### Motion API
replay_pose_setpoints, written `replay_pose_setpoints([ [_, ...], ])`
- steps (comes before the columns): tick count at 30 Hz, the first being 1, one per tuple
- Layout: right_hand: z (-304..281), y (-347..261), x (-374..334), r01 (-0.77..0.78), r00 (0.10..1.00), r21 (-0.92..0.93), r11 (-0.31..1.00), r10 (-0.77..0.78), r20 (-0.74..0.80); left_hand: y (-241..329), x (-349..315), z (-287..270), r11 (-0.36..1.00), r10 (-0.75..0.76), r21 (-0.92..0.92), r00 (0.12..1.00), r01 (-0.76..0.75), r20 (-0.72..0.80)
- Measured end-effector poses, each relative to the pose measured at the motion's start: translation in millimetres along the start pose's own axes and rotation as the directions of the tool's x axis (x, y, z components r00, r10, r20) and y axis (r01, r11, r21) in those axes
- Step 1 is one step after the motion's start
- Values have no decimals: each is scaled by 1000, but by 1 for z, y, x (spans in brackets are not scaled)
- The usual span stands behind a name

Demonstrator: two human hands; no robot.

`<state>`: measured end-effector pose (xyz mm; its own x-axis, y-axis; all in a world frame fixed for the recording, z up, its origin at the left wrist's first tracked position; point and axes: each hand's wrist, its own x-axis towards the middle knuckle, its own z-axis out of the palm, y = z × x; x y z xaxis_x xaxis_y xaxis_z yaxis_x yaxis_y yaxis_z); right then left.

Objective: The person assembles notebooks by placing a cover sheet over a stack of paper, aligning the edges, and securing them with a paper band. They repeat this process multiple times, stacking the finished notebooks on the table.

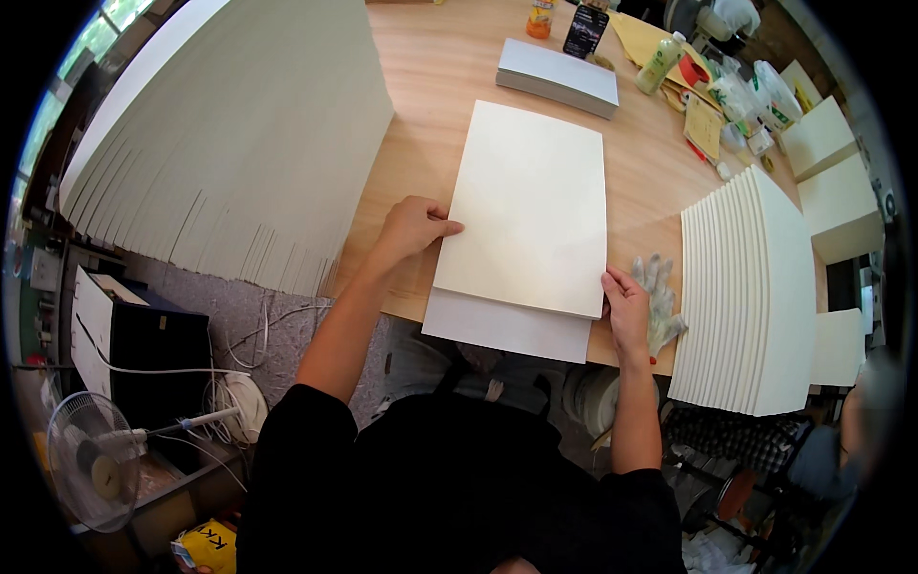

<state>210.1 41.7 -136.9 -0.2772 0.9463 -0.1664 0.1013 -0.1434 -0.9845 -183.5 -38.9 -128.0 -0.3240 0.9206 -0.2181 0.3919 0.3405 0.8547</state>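
A cream-white block of paper or board (528,210) lies on the wooden table in front of me. A white sheet (507,327) sticks out from under its near edge. My left hand (419,227) is closed at the block's left edge, thumb on the edge and fingers curled. My right hand (625,308) pinches the block near its lower right corner. Beside that hand lies a grey-white work glove (658,301). What the fingertips do beneath the edges is hidden.
A tall grey-white paper stack (258,124) stands at left, a fanned white stack (741,297) at right. Behind the block are a smaller stack (557,77), a phone (585,31) and a bottle (660,63). A fan (94,459) stands on the lower left.
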Motion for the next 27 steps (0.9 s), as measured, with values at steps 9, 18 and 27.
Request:
replay_pose_setpoints([
  [9, -14, -15, -1, -77, 994, -195, 978, 91, 61, -12, -106, 3, 914, 258, 357, 955, -193, -145],
  [18, -7, -8, -15, 322, 935, -574, 753, -349, 66, -20, -141, 34, 888, 376, 351, 908, -297, -183],
  [27, -5, -8, -17, 279, 951, -544, 792, -308, 39, -21, -142, 35, 868, 403, 380, 900, -318, -166],
])
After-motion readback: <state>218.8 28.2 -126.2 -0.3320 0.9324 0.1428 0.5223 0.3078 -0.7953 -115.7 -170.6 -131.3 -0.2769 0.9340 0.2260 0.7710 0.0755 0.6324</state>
